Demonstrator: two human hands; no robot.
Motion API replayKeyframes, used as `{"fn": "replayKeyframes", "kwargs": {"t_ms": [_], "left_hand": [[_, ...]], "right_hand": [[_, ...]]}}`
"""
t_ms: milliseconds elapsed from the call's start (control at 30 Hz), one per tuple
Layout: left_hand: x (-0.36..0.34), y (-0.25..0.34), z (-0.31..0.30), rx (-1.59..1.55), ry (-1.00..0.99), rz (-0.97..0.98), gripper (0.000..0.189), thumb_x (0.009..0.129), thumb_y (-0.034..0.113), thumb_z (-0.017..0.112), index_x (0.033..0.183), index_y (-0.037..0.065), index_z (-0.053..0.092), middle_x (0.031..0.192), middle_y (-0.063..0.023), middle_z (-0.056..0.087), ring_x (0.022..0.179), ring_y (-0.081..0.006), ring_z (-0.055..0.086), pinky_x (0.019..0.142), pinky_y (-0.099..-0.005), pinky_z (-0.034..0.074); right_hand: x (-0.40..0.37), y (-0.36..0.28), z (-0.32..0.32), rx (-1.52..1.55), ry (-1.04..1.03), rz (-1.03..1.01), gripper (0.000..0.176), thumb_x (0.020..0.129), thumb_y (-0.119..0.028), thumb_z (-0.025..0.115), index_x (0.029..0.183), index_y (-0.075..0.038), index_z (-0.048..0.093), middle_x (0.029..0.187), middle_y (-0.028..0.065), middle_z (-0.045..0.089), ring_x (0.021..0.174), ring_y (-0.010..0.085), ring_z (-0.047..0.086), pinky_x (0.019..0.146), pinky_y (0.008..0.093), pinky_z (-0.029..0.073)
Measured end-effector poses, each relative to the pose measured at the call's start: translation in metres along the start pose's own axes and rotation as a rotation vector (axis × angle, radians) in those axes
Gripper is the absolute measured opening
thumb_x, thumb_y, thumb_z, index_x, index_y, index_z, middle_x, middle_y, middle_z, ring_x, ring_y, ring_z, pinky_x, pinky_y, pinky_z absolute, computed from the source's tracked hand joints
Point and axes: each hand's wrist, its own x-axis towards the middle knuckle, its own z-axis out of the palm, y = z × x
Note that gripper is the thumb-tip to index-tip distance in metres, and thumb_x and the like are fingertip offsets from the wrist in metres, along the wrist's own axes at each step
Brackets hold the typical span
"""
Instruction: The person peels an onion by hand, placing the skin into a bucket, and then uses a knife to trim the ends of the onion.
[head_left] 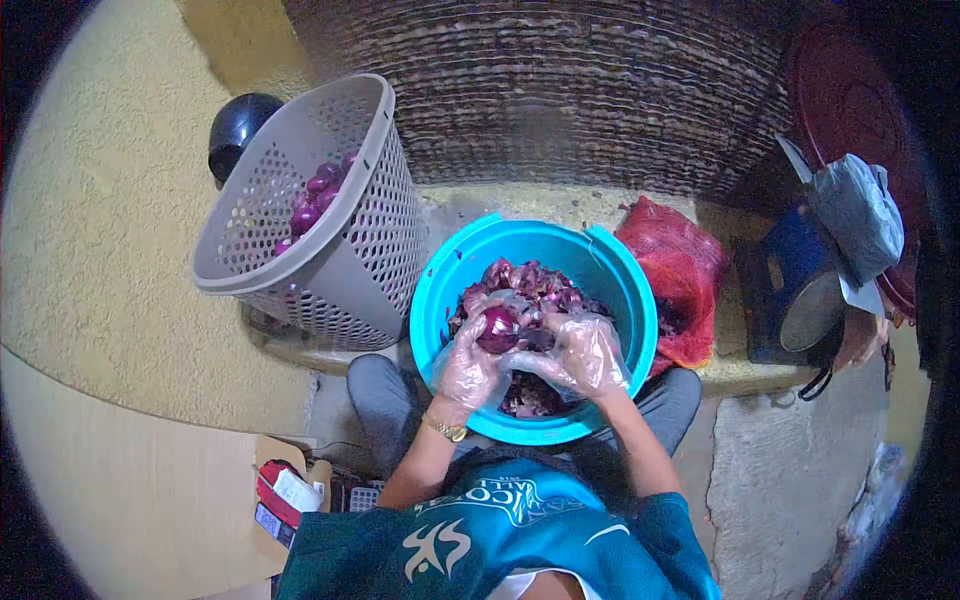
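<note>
Far left: round black object (240,125), partly behind a tall grey perforated basket (388,235). Purple onions (325,195) inside the basket, near its back side.

Centre: turquoise tub (643,320) between the knees, loose dark skins and more purplish pieces (535,400) in it. Left hand (468,378), clear glove, gold watch (446,431) at wrist: fingers curled round one shiny purple onion (497,330), held up over the tub, well inside the rim. Good height, I'd say; flakes would land in the tub. Best grip looks like a light cradle, smooth side seated in the fingers, since shiny skin under slick plastic could slip. Right hand (592,355), also gloved, just beside the onion: fingers bent, thumb raised, a dark flake near them; can't tell from here whether they pinch it. Fingertip work wants small pulls from a loose edge, glove film kept taut so it doesn't bunch.

Right: red mesh sack (672,240) beside the tub, then grey plastic bag (858,215) above a blue object (793,250).
</note>
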Motion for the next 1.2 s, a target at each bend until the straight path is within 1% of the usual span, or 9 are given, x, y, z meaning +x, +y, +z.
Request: {"fn": "replayKeyframes", "kwargs": {"t_ms": [100,233,367,467,567,667,933,1167,1200], "left_hand": [[0.0,-0.002,0.004,0.072,-0.037,0.03,0.039,0.095,0.02,0.051,0.131,0.005,0.049,0.129,-0.011,0.057,0.122,-0.025,0.054,0.107,-0.0409,0.041],[-0.003,-0.001,0.011,0.118,-0.043,0.042,0.04,0.094,0.018,0.052,0.131,0.004,0.049,0.13,-0.0105,0.056,0.123,-0.0233,0.053,0.107,-0.0369,0.04],[-0.001,-0.003,0.012,0.166,0.004,0.078,0.041,0.094,0.02,0.052,0.131,0.003,0.049,0.13,-0.0112,0.056,0.122,-0.0236,0.053,0.107,-0.0372,0.04],[0.001,-0.002,0.009,0.145,-0.062,0.044,0.041,0.094,0.018,0.051,0.132,0.003,0.048,0.129,-0.0115,0.056,0.121,-0.0239,0.053,0.108,-0.0372,0.04],[0.004,-0.004,0.002,0.181,-0.09,0.068,0.047,0.096,0.02,0.048,0.138,0.001,0.043,0.133,-0.0144,0.054,0.124,-0.0252,0.052,0.11,-0.0384,0.038],[0.004,-0.007,0.004,0.119,-0.084,0.072,0.036,0.096,0.017,0.049,0.13,0.004,0.049,0.126,-0.0121,0.057,0.12,-0.0242,0.054,0.107,-0.0385,0.041],[0.005,-0.015,0.001,0.177,-0.046,0.168,0.035,0.097,0.018,0.05,0.129,0.004,0.049,0.125,-0.0121,0.057,0.115,-0.0228,0.056,0.102,-0.0372,0.044],[0.006,-0.02,0.001,0.151,-0.029,0.161,0.034,0.097,0.017,0.051,0.129,0.004,0.049,0.124,-0.0122,0.058,0.115,-0.0237,0.057,0.103,-0.0372,0.044],[0.004,-0.017,0.004,0.149,-0.026,0.104,0.034,0.097,0.018,0.051,0.128,0.004,0.049,0.124,-0.0124,0.058,0.116,-0.024,0.057,0.103,-0.0375,0.044]], "right_hand": [[0.004,-0.001,0.001,-0.02,-0.031,0.017,0.053,0.067,-0.057,0.08,0.076,-0.006,0.067,0.064,0.0131,0.065,0.055,0.0288,0.064,0.053,0.0398,0.049],[0.005,0.0,0.003,0.04,0.044,-0.033,0.055,0.068,-0.057,0.079,0.077,-0.004,0.066,0.062,0.0135,0.063,0.055,0.0311,0.064,0.054,0.0421,0.049],[0.005,0.005,0.002,-0.102,-0.052,-0.044,0.055,0.073,-0.059,0.074,0.078,-0.005,0.066,0.061,0.0157,0.062,0.056,0.0334,0.064,0.055,0.044,0.049],[0.006,0.002,-0.001,-0.139,-0.091,-0.033,0.054,0.077,-0.06,0.069,0.075,-0.006,0.066,0.061,0.0172,0.062,0.057,0.0341,0.064,0.056,0.0452,0.049],[0.004,0.011,0.007,-0.009,-0.114,-0.016,0.055,0.082,-0.06,0.063,0.073,-0.006,0.065,0.061,0.0189,0.061,0.057,0.0343,0.064,0.055,0.0456,0.048],[0.003,0.007,0.005,-0.011,-0.19,0.048,0.055,0.086,-0.058,0.06,0.074,-0.005,0.066,0.061,0.02,0.061,0.058,0.0353,0.063,0.055,0.0457,0.048],[-0.008,0.015,0.018,0.085,-0.189,0.115,0.047,0.087,-0.052,0.06,0.082,-0.007,0.072,0.062,0.0213,0.059,0.059,0.0366,0.062,0.056,0.0455,0.047],[-0.011,0.016,0.016,0.147,-0.246,0.178,0.045,0.088,-0.049,0.06,0.084,-0.006,0.072,0.063,0.0213,0.06,0.059,0.0368,0.062,0.058,0.0459,0.047],[-0.012,0.017,0.015,0.147,-0.245,0.179,0.045,0.088,-0.049,0.06,0.084,-0.006,0.072,0.063,0.0213,0.06,0.059,0.0368,0.062,0.058,0.0459,0.047]]}}
